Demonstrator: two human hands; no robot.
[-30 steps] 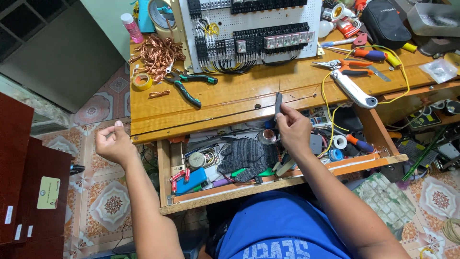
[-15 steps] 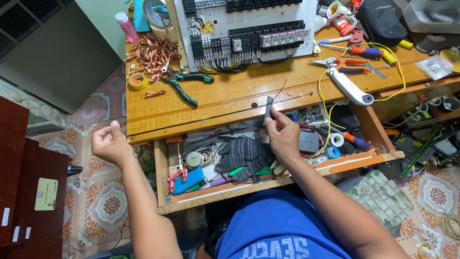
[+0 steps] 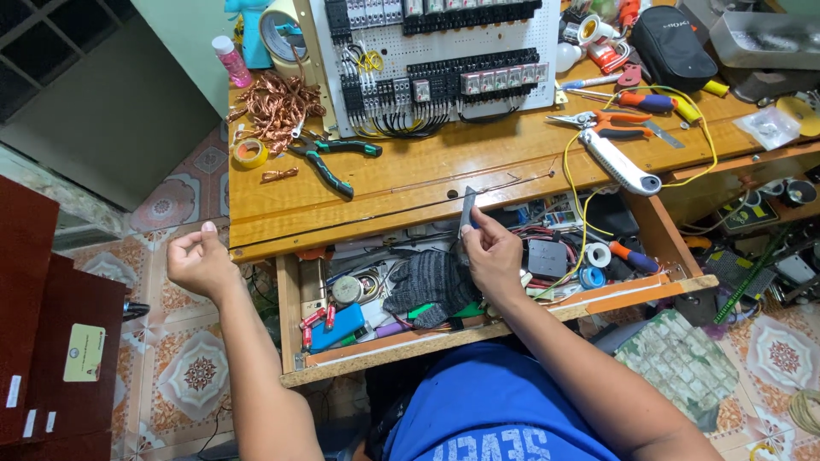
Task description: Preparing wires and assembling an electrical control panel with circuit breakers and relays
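Patterned floor tiles (image 3: 201,376) show at the left beside a dark red cabinet (image 3: 51,341), and above them the left hand (image 3: 199,260) hangs in the air off the counter's edge, fingers loosely curled, thumb up, holding nothing I can see. Next comes the wooden counter (image 3: 410,183): a roll of tape (image 3: 249,153) and a heap of copper wire (image 3: 278,102) at its left end, green-handled pliers (image 3: 329,158) just beside them, then a white panel (image 3: 444,60) lined with black relays and wiring standing at the back. Below the counter's front edge an open drawer (image 3: 478,329) is crammed with tools, a grey knit glove (image 3: 431,282) lying in the middle of it. The right hand (image 3: 494,256) is over the drawer, touching the glove's right side, and pinches a thin grey blade (image 3: 467,207) between thumb and fingertips; the blade stands nearly upright, its tip against the counter's front edge. Further right on the counter lie orange-handled strippers (image 3: 611,124), a white cutter (image 3: 619,162) and a yellow wire (image 3: 700,128), with a black pouch (image 3: 670,47) behind them.
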